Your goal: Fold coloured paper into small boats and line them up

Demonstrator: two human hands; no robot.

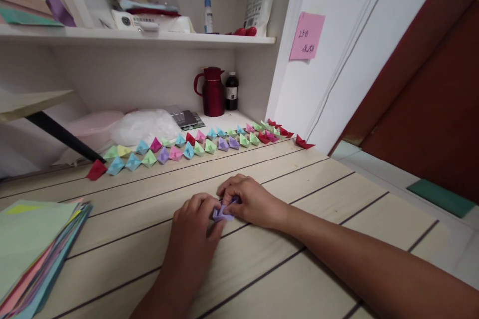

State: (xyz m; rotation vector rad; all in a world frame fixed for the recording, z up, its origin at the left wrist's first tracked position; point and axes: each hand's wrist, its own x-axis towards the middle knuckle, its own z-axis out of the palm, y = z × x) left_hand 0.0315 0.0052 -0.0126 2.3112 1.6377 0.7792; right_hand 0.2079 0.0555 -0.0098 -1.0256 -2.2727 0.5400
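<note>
Your left fingers [208, 205] and right fingers [229, 188] are closed together on the purple folded paper [223, 215], pinching it from both sides. The paper sits low on the tabletop [307, 194], near its middle, and most of it is hidden under your fingertips; its exact shape cannot be told. Your left hand [194, 222] comes in from below, your right hand [252, 203] from the right, and the two hands touch over the paper.

Beyond the hands, along the far edge of the tabletop, two loose rows of small folded paper boats [194, 147] run from left to right in red, blue, green, yellow, pink and purple. One red boat [304, 143] lies apart at the right end.

At the left edge of the tabletop lies a stack of coloured paper sheets [35, 244], green on top.

Behind the boats, in the recess, stand a red jug [212, 92] and a dark bottle [231, 90] just beside it. A clear plastic bag [144, 126] lies to their left. A pink sticky note [307, 36] is on the white panel at the right.
</note>
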